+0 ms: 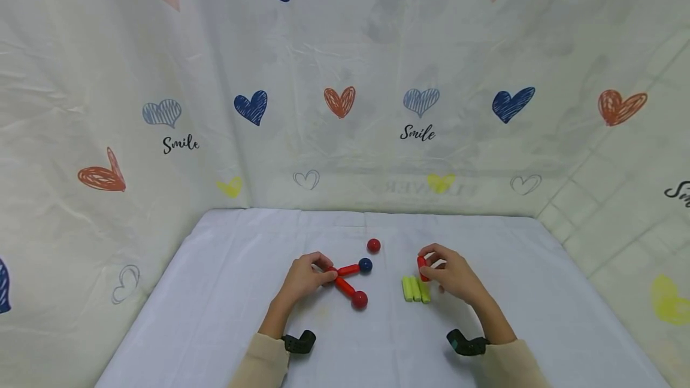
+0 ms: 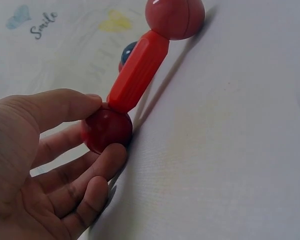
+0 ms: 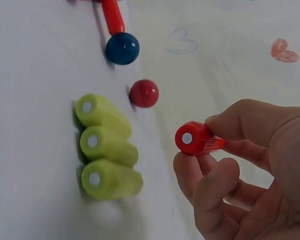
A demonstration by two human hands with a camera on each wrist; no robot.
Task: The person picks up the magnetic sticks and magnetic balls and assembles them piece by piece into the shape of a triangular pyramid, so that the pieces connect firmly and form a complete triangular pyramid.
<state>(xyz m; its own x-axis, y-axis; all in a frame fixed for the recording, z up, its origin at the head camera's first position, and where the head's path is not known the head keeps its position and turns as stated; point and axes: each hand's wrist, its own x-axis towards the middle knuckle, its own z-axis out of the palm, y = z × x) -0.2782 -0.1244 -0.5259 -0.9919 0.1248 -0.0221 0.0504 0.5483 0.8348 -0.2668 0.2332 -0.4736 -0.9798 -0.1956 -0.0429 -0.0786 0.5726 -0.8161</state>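
My left hand (image 1: 305, 278) grips a dark red ball (image 2: 108, 131) between thumb and fingers. Two red rods branch from that ball: one rod (image 1: 345, 286) ends in a red ball (image 1: 359, 300), the other rod (image 1: 348, 270) in a blue ball (image 1: 365, 265). On the right, my right hand (image 1: 454, 273) pinches a loose red rod (image 3: 192, 138) with thumb and fingertips, its pale round end showing in the right wrist view. Below and left of this hand, several green rods (image 1: 411, 288) lie side by side on the table.
A single red ball (image 1: 374, 245) rests farther back on the white-covered table (image 1: 259, 238). Behind the table hangs a pale curtain (image 1: 366, 154) printed with hearts. A dark wrist camera (image 1: 466, 343) is strapped to the right wrist, another camera (image 1: 300, 342) to the left.
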